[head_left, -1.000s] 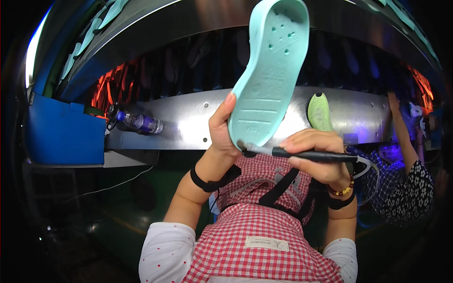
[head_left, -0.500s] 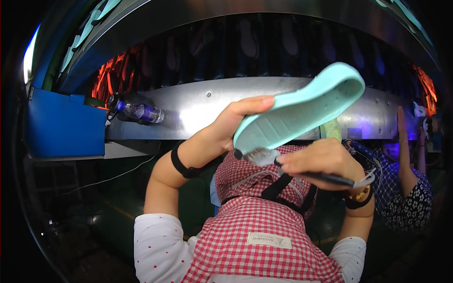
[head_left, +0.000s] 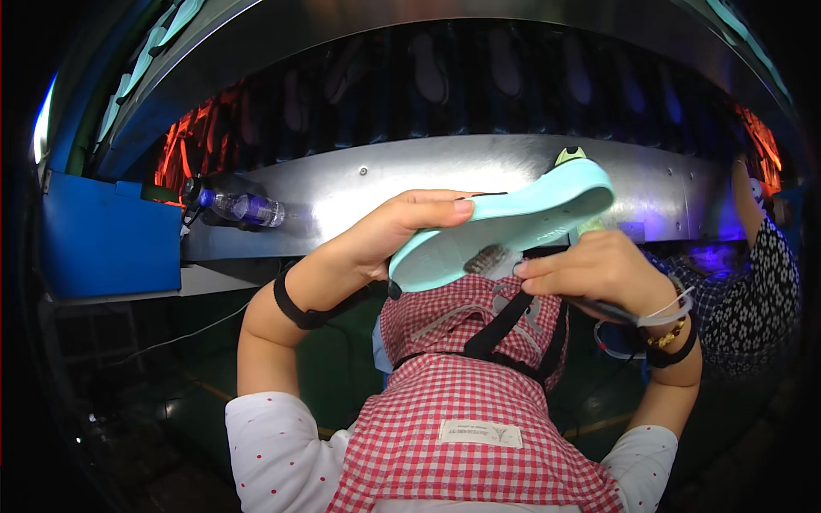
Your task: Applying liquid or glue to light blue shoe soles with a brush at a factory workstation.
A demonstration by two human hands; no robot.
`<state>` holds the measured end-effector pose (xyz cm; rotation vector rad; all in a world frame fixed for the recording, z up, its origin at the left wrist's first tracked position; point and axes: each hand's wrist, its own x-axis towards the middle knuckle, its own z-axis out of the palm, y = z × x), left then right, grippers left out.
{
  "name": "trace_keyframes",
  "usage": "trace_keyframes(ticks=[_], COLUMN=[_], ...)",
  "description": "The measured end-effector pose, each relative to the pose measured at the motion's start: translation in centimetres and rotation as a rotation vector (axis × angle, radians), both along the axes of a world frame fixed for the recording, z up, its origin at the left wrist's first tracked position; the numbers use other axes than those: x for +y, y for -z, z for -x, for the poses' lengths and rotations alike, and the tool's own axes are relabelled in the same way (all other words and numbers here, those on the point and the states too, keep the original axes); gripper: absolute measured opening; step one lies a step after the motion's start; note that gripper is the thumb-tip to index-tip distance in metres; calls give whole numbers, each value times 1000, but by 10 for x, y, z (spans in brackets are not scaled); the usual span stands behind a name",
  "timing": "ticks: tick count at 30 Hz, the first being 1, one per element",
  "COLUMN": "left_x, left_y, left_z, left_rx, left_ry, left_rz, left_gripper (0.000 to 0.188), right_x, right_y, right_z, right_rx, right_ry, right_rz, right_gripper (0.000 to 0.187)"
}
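My left hand (head_left: pixel 402 224) grips a turquoise shoe sole (head_left: pixel 556 202) by its near left end, thumb along the upper rim. The sole is tilted, so its hollow inner face shows toward me. In my right hand (head_left: pixel 594 274) is a brush (head_left: pixel 492 260) with a pale, clear-looking head and dark bristles. Its bristles are at the sole's lower rim, over the inner face; whether they touch cannot be made out. Most of the brush's dark handle lies hidden under my right fingers and palm.
A metal ledge (head_left: pixel 385 175) runs across in front of me. On its left lies a clear bottle with a purple label (head_left: pixel 248 209), near a blue box (head_left: pixel 111 235). Beyond, dark slots hold several soles (head_left: pixel 429 70). A co-worker's arm (head_left: pixel 746 201) reaches in at right.
The sole's far end has come down and toward the left, flattening its tilt. My right hand has shifted the brush rightward along the sole, away from its near tip.
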<state>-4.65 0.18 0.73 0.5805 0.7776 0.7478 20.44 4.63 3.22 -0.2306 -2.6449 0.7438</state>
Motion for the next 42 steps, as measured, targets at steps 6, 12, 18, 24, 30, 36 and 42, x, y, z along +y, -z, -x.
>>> trace_keyframes(ticks=[6, 12, 18, 24, 30, 36, 42], left_x=[7, 2, -5, -15, -21, -43, -72], left_y=[4, 13, 10, 13, 35, 22, -47], left_z=[3, 8, -31, -33, -37, -19, 36], left_rx=[-22, -9, -361, -392, -460, -471, -286], left_ry=[-78, -129, -244, -360, -415, -470, -466], left_rz=[11, -18, 29, 26, 91, 143, -117], left_gripper=[43, 44, 49, 49, 46, 46, 46], right_x=[12, 2, -8, -20, 8, -43, -91], right_y=[-2, 13, 15, 22, 50, 31, -47], right_z=[-8, -18, 5, 9, 3, 59, 42], right_rx=[7, -112, 297, 429, 563, 423, 244], right_ry=[64, 113, 339, 386, 781, 758, 260], right_rz=[-74, 250, 1104, 856, 360, -10, 811], right_gripper=[23, 19, 20, 17, 22, 25, 28])
